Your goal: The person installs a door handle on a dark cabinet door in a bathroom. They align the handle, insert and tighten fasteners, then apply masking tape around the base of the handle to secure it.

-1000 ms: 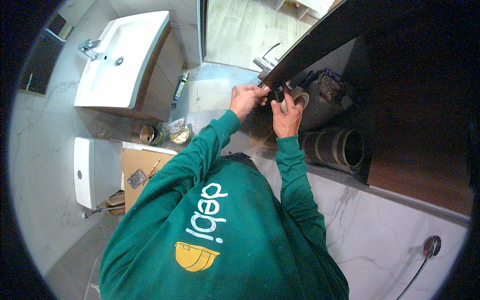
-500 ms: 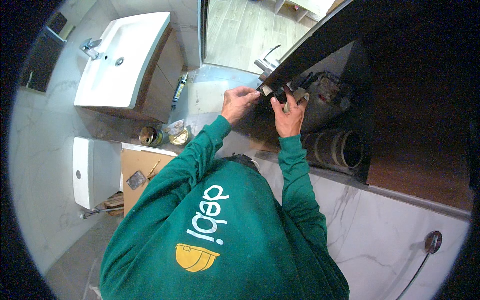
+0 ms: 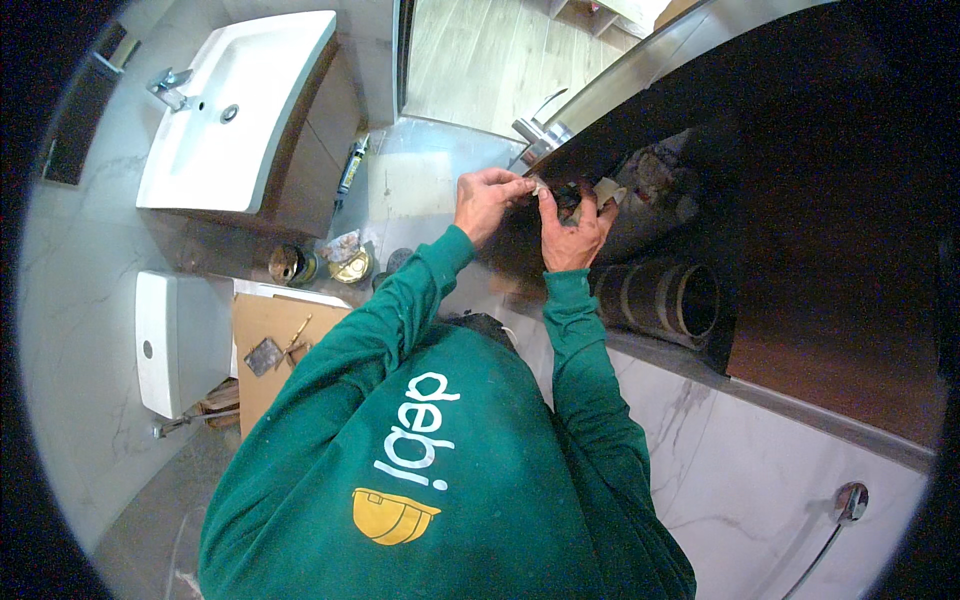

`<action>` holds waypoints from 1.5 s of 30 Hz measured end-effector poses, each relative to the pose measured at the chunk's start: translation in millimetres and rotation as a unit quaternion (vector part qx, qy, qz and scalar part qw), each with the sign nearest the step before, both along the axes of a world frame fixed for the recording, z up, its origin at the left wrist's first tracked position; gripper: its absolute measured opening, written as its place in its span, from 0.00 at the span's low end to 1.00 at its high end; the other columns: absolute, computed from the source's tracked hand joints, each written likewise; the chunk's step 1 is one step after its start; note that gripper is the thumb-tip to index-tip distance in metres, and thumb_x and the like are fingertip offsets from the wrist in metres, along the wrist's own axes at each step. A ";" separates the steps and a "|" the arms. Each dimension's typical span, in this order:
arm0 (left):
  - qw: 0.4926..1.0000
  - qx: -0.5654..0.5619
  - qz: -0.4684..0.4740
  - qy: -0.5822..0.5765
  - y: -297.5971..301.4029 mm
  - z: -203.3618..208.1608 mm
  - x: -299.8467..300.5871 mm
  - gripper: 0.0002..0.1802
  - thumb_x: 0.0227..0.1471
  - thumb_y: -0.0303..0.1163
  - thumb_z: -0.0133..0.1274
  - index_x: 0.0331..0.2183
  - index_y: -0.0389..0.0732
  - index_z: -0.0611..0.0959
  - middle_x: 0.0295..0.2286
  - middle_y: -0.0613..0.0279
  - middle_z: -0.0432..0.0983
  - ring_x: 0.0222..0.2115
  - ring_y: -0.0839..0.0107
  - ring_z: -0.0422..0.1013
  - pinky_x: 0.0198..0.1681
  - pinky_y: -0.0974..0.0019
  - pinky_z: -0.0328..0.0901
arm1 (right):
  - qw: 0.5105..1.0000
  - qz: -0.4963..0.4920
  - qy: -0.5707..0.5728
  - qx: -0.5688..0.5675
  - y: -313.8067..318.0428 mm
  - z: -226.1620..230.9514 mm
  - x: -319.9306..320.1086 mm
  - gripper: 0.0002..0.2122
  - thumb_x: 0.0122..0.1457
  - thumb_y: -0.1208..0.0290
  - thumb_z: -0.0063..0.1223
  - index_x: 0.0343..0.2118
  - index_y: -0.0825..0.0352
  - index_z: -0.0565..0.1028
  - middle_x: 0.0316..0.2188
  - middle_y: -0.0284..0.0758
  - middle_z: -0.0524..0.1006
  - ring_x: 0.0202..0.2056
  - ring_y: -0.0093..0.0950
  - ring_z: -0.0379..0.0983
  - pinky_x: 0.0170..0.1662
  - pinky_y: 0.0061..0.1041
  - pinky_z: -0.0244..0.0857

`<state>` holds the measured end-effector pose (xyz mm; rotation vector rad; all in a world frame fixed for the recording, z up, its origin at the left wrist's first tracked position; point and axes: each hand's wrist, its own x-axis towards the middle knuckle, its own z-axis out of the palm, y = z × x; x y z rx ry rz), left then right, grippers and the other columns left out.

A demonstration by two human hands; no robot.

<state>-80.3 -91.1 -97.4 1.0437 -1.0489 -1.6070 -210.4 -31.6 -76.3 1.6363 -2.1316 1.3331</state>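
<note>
Worker (image 3: 420, 440) in green pinches a small pale piece (image 3: 539, 186) in the left hand (image 3: 485, 206), near a chrome fitting (image 3: 541, 135); half-open, the right hand (image 3: 574, 240) has fingers around a beige roll (image 3: 606, 189).

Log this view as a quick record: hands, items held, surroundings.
Left hand: fingertips pinched at a small pale piece
Right hand: holds a pale roll, partly hidden; thumb near left fingertips
Right side: dark ringed cylinder, lying down
Left side: white washbasin, tube, open can, cardboard
Unclear: dark area beyond hands
</note>
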 end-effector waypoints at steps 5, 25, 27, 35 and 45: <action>1.000 -0.009 -0.010 -0.007 -2.9 3.3 2.0 0.13 0.46 0.32 0.64 0.27 0.29 0.85 0.23 0.59 0.80 0.23 0.75 0.73 0.30 0.72 0.68 | 1.000 -0.004 -0.016 0.001 -2.4 -2.5 0.9 0.27 0.46 0.57 0.69 0.48 0.68 0.76 0.53 0.63 0.64 0.56 0.59 0.59 0.59 0.49 0.55; 0.987 -0.120 -0.023 -0.100 -2.4 -17.4 8.8 0.15 0.44 0.35 0.66 0.32 0.34 0.86 0.29 0.58 0.83 0.30 0.75 0.76 0.36 0.70 0.70 | 0.998 0.050 0.037 0.006 4.5 -0.4 -5.4 0.26 0.46 0.63 0.69 0.49 0.66 0.76 0.51 0.57 0.64 0.53 0.53 0.64 0.56 0.44 0.59; 0.979 -0.161 0.004 -0.128 -0.5 -19.1 6.0 0.16 0.44 0.37 0.66 0.32 0.34 0.86 0.29 0.56 0.82 0.30 0.72 0.77 0.35 0.68 0.71 | 0.998 0.050 0.026 0.000 3.4 -2.1 -4.8 0.26 0.47 0.62 0.69 0.49 0.67 0.76 0.51 0.57 0.64 0.52 0.53 0.64 0.56 0.45 0.59; 0.929 -0.317 0.092 -0.169 0.7 -26.7 -9.2 0.13 0.43 0.36 0.65 0.29 0.36 0.84 0.26 0.55 0.80 0.27 0.60 0.77 0.32 0.63 0.71 | 0.998 0.010 0.058 -0.029 -8.2 -11.5 -2.6 0.25 0.47 0.62 0.69 0.47 0.67 0.77 0.52 0.59 0.64 0.52 0.55 0.63 0.55 0.45 0.60; 0.962 -0.182 0.007 -0.201 29.9 -14.2 41.8 0.15 0.47 0.31 0.64 0.37 0.33 0.84 0.30 0.58 0.82 0.30 0.72 0.77 0.37 0.69 0.71 | 0.948 0.108 -0.295 0.042 62.8 16.1 2.0 0.26 0.56 0.81 0.48 0.60 0.65 0.64 0.47 0.47 0.73 0.30 0.24 0.71 0.30 0.20 0.67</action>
